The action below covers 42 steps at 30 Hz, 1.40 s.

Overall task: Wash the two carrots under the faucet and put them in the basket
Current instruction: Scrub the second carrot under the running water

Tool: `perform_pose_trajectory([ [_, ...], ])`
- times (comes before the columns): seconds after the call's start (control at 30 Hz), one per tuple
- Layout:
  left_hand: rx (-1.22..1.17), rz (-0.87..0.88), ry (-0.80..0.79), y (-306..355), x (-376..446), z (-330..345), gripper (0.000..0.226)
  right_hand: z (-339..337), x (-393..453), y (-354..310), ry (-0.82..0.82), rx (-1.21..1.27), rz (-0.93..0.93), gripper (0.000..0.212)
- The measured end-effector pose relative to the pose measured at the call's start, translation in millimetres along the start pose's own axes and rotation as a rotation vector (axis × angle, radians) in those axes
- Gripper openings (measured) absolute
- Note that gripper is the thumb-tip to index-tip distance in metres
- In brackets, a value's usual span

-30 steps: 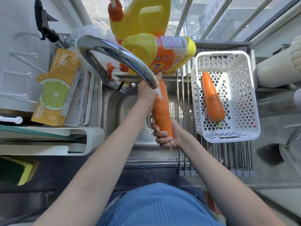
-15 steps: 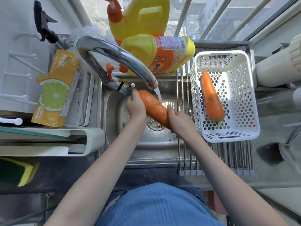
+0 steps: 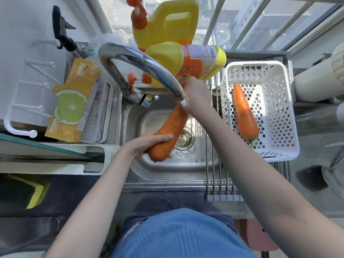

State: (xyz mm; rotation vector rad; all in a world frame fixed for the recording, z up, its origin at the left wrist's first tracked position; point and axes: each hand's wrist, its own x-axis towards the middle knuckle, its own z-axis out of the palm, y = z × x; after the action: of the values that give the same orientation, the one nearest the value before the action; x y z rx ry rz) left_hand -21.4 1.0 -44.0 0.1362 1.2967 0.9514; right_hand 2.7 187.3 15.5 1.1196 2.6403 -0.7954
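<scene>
Holding the thick end of a carrot (image 3: 170, 133) over the sink (image 3: 167, 168), the left hand (image 3: 147, 144) has its fingers and thumb curled round it, while the right hand (image 3: 195, 94) reaches up to the narrow end just under the faucet (image 3: 141, 62) spout, where a thin stream of water falls; whether that grip is clamped on the tip or only rubbing it cannot be told, since the fingers are hidden behind the spout and the back of the hand. The carrot looks stiff and fairly heavy for its size, and wet skin will likely make it slippery, so a full wrap round the thick end seems the safest hold, with the taper left free for rinsing. A second carrot (image 3: 244, 116) already lies in the white basket (image 3: 284, 153), which sits on a rack of metal bars (image 3: 219, 175) just to the right of the bowl. Two yellow detergent bottles (image 3: 186, 60) stand behind the faucet, close to the right hand, and could be knocked. A lemon-printed packet (image 3: 71, 105) lies to the left, well apart, and a sponge (image 3: 35, 196) lower left. The spout's arch hangs over the carrot's path, so it would probably have to be drawn out low before swinging right to the basket.
</scene>
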Motion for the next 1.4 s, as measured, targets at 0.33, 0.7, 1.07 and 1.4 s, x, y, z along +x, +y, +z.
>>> perform_pose_trajectory([
  [0.33,-0.064,0.092,-0.057,8,3,19,0.063,12,-22,-10,-0.338,1.488,0.429,0.02],
  [0.7,-0.112,0.23,0.428,5,17,54,0.029,45,-29,-6,0.222,0.982,0.004,0.03],
  [1.07,-0.225,0.23,0.447,-5,20,54,0.048,51,-8,0,0.206,1.002,0.485,0.037],
  [1.4,-0.069,0.201,0.445,1,19,52,0.038,51,-30,20,-0.265,1.399,0.367,0.056],
])
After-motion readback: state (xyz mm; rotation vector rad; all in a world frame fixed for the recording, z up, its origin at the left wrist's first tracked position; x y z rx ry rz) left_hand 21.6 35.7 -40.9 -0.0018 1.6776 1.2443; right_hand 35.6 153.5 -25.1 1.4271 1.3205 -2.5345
